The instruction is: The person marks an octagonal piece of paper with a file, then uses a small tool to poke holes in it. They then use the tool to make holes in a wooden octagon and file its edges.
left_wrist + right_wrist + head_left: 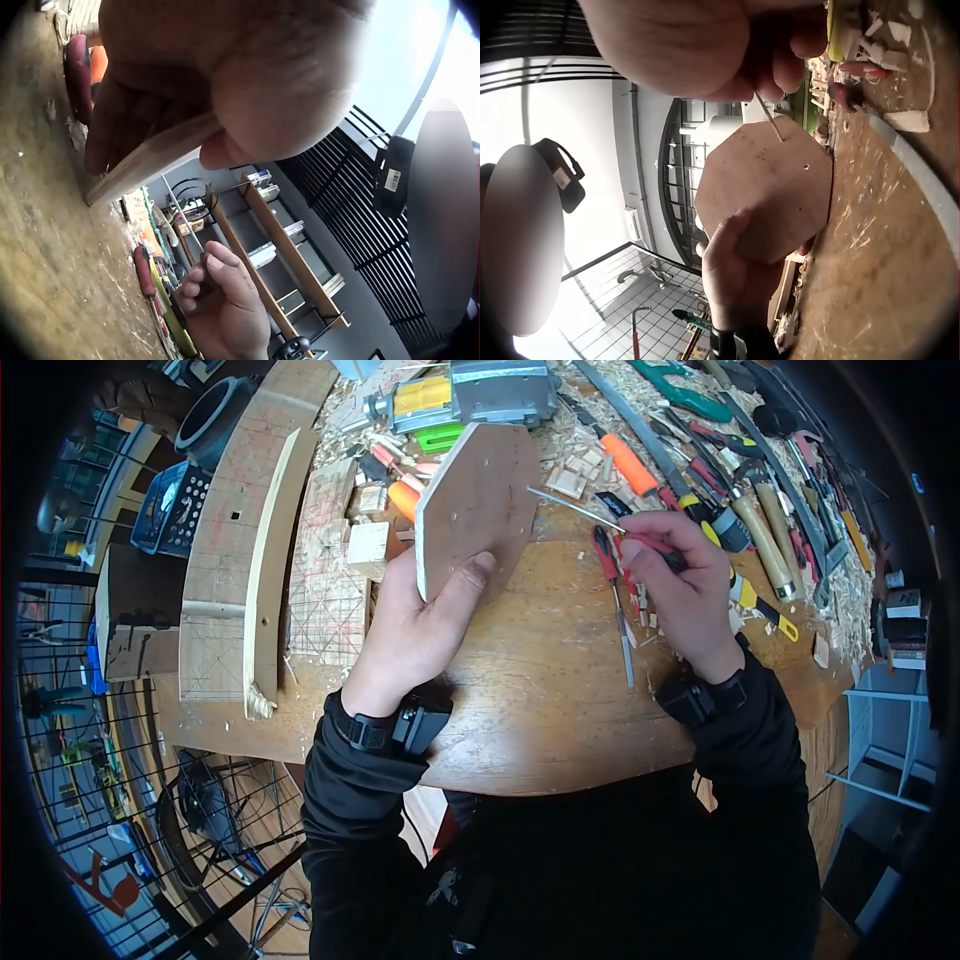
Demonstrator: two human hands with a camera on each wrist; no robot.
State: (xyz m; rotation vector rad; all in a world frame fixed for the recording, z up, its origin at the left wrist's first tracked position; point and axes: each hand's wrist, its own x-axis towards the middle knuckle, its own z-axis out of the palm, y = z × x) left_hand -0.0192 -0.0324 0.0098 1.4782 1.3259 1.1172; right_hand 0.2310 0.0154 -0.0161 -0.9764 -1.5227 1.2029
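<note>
An octagonal wooden board [480,500] stands on edge in the left hand [425,610], thumb on the face turned to the right and the other fingers behind. Small holes dot that face of the board [765,180] in the right wrist view. The right hand [685,580] pinches a thin screwdriver by its red and black handle; its metal shaft [575,508] points left, the tip at or close to the board's upper face. Whether the tip touches cannot be told. The left wrist view shows the board [150,159] edge-on under the left hand [240,75].
A red-handled tool [612,575] lies between the hands. Several chisels, files and wood shavings cover the right and back of the table [540,700]. A vise [500,395] stands at the back. Long wooden pieces [265,580] and a small block [368,545] lie at the left.
</note>
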